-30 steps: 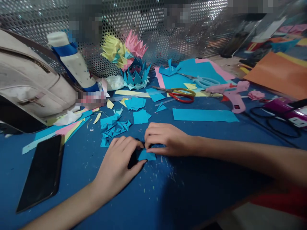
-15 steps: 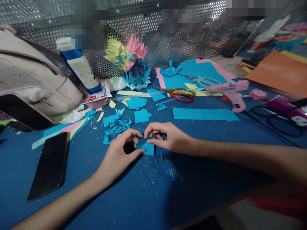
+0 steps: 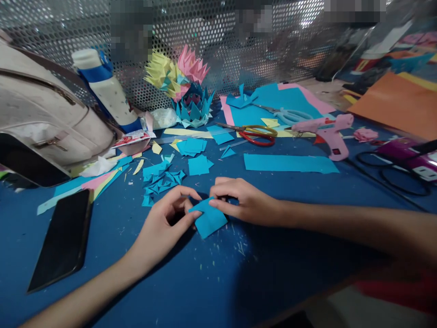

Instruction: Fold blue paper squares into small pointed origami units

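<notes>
A small blue square of paper (image 3: 210, 222) is held just over the table between both hands, tilted with one corner towards me. My left hand (image 3: 172, 216) pinches its left corner between thumb and fingers. At its top right edge, my right hand (image 3: 232, 200) grips it with the thumb on top; the other fingers curl behind and are partly hidden. Just beyond the left hand lies a pile of folded blue paper pieces (image 3: 164, 180). Loose blue squares (image 3: 200, 165) lie behind the held paper, and a long blue paper strip (image 3: 290, 163) lies beyond the right hand.
Scissors with red and yellow handles (image 3: 257, 134), light-blue scissors (image 3: 292, 115) and a pink glue gun (image 3: 336, 132) lie at the back. Paper flowers (image 3: 193, 105) stand by the perforated metal panel. On the left are a phone (image 3: 61, 239), a bag (image 3: 51, 114) and a bottle (image 3: 109, 91).
The blue paper now shows more of its face, turned with a corner towards me. Both hands keep hold of it, and the view has shifted slightly.
</notes>
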`<control>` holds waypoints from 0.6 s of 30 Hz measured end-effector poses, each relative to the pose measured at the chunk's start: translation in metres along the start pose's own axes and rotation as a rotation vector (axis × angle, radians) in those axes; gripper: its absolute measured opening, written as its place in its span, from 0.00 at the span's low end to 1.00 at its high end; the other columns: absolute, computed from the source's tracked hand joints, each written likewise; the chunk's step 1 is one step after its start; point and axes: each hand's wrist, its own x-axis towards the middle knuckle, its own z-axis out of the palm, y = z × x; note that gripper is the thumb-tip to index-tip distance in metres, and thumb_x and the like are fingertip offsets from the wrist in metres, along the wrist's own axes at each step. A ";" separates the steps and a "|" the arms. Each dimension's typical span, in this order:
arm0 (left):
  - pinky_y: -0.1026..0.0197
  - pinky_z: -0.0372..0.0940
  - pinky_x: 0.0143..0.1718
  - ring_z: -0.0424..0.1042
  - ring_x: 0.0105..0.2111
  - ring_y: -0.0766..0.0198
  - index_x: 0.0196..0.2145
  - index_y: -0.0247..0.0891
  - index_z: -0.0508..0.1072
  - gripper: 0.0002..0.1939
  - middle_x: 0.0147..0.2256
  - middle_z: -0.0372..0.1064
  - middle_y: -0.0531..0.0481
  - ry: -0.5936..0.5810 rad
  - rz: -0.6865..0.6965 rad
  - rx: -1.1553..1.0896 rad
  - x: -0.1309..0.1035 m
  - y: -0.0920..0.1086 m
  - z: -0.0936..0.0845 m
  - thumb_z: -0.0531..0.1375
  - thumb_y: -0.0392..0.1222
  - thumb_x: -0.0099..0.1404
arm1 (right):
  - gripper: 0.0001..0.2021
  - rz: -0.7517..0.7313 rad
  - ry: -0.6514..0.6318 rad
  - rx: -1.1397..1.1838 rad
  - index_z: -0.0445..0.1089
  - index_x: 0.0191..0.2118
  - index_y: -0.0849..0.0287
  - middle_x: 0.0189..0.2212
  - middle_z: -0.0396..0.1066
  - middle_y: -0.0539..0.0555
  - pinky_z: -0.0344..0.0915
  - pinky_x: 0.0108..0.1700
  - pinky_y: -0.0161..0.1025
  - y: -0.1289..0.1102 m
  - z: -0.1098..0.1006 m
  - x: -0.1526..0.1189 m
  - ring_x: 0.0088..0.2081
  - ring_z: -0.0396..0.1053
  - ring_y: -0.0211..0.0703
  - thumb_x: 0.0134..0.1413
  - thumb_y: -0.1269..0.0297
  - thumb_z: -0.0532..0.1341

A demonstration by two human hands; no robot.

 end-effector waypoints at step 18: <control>0.55 0.62 0.46 0.71 0.43 0.58 0.52 0.32 0.74 0.14 0.50 0.75 0.45 -0.116 0.631 0.875 -0.016 -0.013 -0.005 0.52 0.36 0.76 | 0.05 -0.113 -0.005 -0.200 0.74 0.39 0.58 0.33 0.76 0.50 0.61 0.39 0.35 0.015 -0.007 -0.004 0.36 0.68 0.37 0.65 0.64 0.61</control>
